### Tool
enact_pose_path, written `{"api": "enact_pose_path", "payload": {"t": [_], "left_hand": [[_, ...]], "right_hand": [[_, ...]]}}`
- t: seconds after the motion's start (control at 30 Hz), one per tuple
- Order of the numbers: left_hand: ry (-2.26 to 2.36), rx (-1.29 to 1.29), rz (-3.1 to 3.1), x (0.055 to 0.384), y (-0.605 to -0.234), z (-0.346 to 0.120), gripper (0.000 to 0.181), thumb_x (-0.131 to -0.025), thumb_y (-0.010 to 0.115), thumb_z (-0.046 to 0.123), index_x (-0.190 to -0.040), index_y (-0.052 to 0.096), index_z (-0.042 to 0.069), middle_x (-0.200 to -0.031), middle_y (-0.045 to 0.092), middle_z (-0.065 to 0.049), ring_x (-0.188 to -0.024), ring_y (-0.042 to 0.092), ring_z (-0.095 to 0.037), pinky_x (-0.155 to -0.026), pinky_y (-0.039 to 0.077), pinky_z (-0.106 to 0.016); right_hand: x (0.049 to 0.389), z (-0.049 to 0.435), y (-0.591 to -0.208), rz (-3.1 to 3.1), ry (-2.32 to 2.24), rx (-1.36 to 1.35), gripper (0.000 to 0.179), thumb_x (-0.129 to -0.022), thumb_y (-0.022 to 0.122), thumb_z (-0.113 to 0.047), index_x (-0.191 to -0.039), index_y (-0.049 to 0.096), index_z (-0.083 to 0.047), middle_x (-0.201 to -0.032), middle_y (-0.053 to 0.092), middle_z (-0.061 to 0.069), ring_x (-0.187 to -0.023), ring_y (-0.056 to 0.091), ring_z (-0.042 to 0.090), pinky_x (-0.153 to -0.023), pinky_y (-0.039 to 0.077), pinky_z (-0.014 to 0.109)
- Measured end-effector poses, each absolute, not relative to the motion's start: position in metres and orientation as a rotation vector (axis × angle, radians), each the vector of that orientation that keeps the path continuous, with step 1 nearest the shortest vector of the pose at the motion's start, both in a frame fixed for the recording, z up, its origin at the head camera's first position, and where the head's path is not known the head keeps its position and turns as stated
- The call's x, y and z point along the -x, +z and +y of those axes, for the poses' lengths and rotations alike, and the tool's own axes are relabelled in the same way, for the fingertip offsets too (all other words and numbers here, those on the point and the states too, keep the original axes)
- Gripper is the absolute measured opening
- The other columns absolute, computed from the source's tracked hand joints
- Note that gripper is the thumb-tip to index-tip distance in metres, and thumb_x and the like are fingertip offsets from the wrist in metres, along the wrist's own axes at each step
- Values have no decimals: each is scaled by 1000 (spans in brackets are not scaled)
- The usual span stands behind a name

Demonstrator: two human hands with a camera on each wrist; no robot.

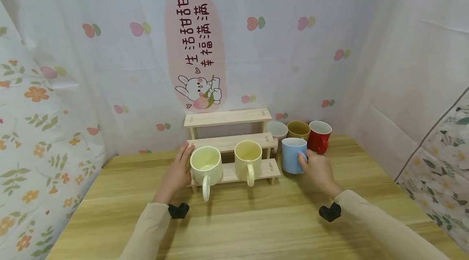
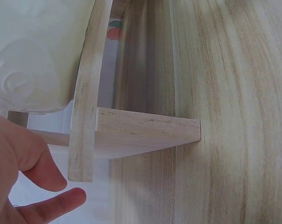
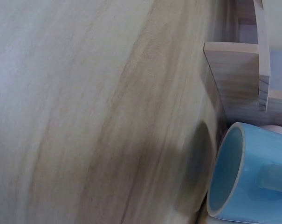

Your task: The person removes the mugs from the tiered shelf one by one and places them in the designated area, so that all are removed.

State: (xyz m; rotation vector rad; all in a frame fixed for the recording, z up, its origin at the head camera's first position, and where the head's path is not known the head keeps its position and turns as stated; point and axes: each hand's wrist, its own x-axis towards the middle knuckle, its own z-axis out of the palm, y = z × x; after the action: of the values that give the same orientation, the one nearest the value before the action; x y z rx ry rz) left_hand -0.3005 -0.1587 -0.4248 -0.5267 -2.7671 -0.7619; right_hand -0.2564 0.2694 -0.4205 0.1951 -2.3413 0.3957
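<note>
A three-tier wooden stand [image 1: 229,142] carries a pale green-yellow mug [image 1: 206,165] and a yellow mug [image 1: 248,161] on its lowest tier, handles toward me. My left hand [image 1: 178,171] is at the stand's left end, beside the pale mug. In the left wrist view, its thumb [image 2: 46,170] and a finger lie near the plank's end, apart from each other. My right hand [image 1: 319,171] holds the blue mug [image 1: 292,158] by its handle, right of the stand. The right wrist view shows the blue mug [image 3: 259,175] near the stand's leg; the hand is out of that view.
Behind the blue mug stand a white mug [image 1: 277,130], a brown-yellow mug [image 1: 298,129] and a red mug [image 1: 319,137]. The wooden table [image 1: 242,227] meets a printed curtain [image 1: 128,68] at the back, with more cloth at both sides.
</note>
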Motion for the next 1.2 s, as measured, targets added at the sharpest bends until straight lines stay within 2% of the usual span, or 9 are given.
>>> {"api": "enact_pose_path", "payload": {"t": [0.17,0.33,0.9,1.2], "left_hand": [[-759,529,-2780,300,-425,-160,83,-74,55,-13,-149,28,13,-158,19,-10,-65,52,-25,-49,35,-28],[-761,529,-2756,299,-427,-160,81,-75,55,-12,-148,31,12,-157,21,-11,-67,54,-27,-50,35,-28],[-767,544,-2747,301,-428,-159,82,-74,56,-14,-148,28,12,-158,17,-12,-57,45,-19,-48,33,-27],[-777,535,-2761,301,-427,-159,81,-75,56,-13,-148,28,12,-158,17,-11,-57,45,-19,-47,32,-27]], "right_hand": [[256,267,-426,-2370,433,-161,26,-84,63,-9,-63,49,-5,-52,49,12,-44,46,29,-41,36,40],[254,267,-429,-2394,455,-150,24,-85,62,-10,-65,52,-4,-53,50,12,-45,46,29,-42,39,43],[264,262,-433,-2477,421,-85,33,-88,60,-15,-60,46,-6,-48,42,6,-43,41,23,-39,32,35],[268,258,-439,-2543,457,-29,33,-89,59,-17,-60,47,-6,-49,43,6,-45,40,23,-40,34,36]]}}
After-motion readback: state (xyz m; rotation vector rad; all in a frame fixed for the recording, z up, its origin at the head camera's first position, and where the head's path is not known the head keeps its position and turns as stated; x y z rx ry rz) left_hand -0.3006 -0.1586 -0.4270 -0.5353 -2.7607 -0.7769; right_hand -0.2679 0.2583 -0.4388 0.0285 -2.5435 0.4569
